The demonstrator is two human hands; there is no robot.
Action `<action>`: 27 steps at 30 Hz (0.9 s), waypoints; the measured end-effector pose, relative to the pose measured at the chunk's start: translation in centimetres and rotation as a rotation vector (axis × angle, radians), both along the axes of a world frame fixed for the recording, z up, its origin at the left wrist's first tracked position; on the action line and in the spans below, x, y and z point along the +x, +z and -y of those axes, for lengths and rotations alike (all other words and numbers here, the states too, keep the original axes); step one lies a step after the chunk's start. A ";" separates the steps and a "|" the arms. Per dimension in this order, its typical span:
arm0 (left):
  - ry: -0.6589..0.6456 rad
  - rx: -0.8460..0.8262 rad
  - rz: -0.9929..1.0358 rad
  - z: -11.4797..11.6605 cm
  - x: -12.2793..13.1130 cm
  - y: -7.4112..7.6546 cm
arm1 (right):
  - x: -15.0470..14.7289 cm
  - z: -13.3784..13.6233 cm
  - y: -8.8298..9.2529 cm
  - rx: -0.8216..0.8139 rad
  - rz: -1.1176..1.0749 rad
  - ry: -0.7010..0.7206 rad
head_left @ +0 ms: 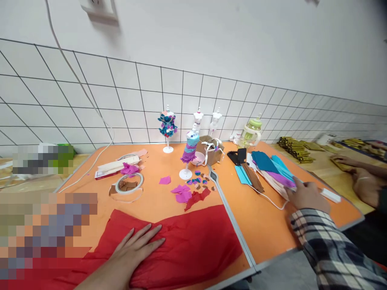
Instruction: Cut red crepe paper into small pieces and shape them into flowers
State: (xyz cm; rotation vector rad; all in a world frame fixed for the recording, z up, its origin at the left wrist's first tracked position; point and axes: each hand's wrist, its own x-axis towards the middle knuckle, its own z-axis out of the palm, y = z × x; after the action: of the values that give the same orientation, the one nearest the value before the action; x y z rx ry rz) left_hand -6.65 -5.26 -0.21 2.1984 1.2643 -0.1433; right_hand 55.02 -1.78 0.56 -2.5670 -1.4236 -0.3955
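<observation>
My left hand (137, 245) lies flat, fingers spread, on a large sheet of red crepe paper (193, 249) at the front of the orange table. At the right, my right hand (306, 197) has its fingers curled at the near end of a stack of folded crepe paper (276, 171) in teal, blue, purple and pale pink. Its fingertips are partly hidden. Beyond the red sheet stands a small white dress form (190, 151) wrapped in light blue and purple paper. Magenta paper scraps (182, 194) and a torn red strip (198, 198) lie before it.
Behind are a dress form with teal ruffles (167, 125), two white ones, a cardboard box (215, 153) and a green-lidded bottle (250, 133). A tape roll (129, 184) lies left. A grey seam (229, 217) crosses the table. Another person's hands (361, 177) are at far right.
</observation>
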 end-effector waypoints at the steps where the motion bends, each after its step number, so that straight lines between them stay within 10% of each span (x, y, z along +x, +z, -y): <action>1: -0.008 -0.007 0.015 -0.1 -0.2 -0.2 | -1.4 0.2 0.7 0.041 0.019 -0.095; 3: -0.045 -0.001 0.041 -0.4 -0.7 -0.8 | -5.4 0.4 1.7 0.088 0.016 -0.025; 7: -0.127 0.055 0.122 -0.8 -2.3 -2.5 | -15.8 -0.5 1.8 -0.148 -0.190 0.750; 10: -0.182 0.039 0.156 -0.7 -3.9 -3.5 | -22.4 -2.4 1.1 -0.369 -0.189 1.020; 18: -0.216 0.044 0.218 -0.8 -6.8 -3.4 | -31.9 -6.9 0.9 -0.505 -0.087 1.107; 27: -0.085 -0.002 0.120 -1.9 -6.1 0.0 | -37.8 -11.7 1.0 -0.447 -0.198 1.198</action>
State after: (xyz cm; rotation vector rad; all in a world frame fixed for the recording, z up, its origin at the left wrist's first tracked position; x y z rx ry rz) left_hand -12.73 -3.38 -0.17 2.2244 1.1057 -0.0448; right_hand 17.18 9.96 1.51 -1.4120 -2.7564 0.3850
